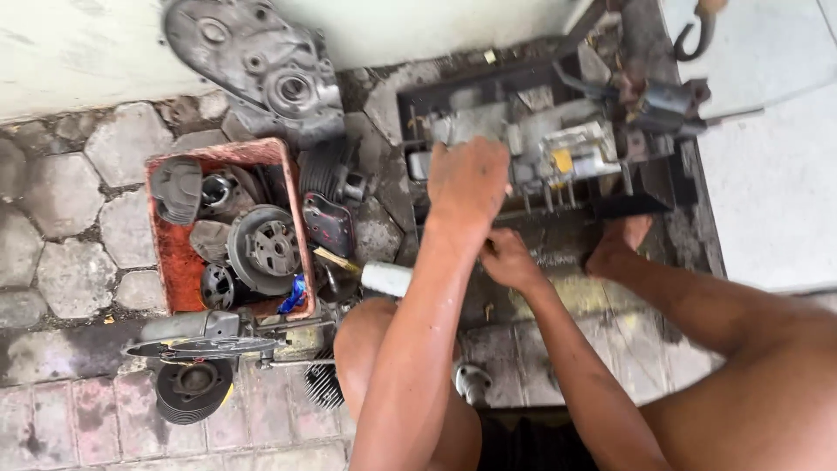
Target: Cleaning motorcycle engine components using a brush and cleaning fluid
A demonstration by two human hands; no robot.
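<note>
The left hand (468,179) is reaching forward, palm down, fingers curled over the engine block (532,144) sitting in one black tray (641,205) on the paving. The right hand (508,259) is lying just behind it, loosely closed at the tray's edge; whether it is holding anything cannot be told. One red crate (174,262) of parts is standing at left.

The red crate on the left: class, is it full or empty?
Full. The red crate holds several dark metal engine parts, including a round finned part, that cover most of its floor and reach up to its rim.
</note>
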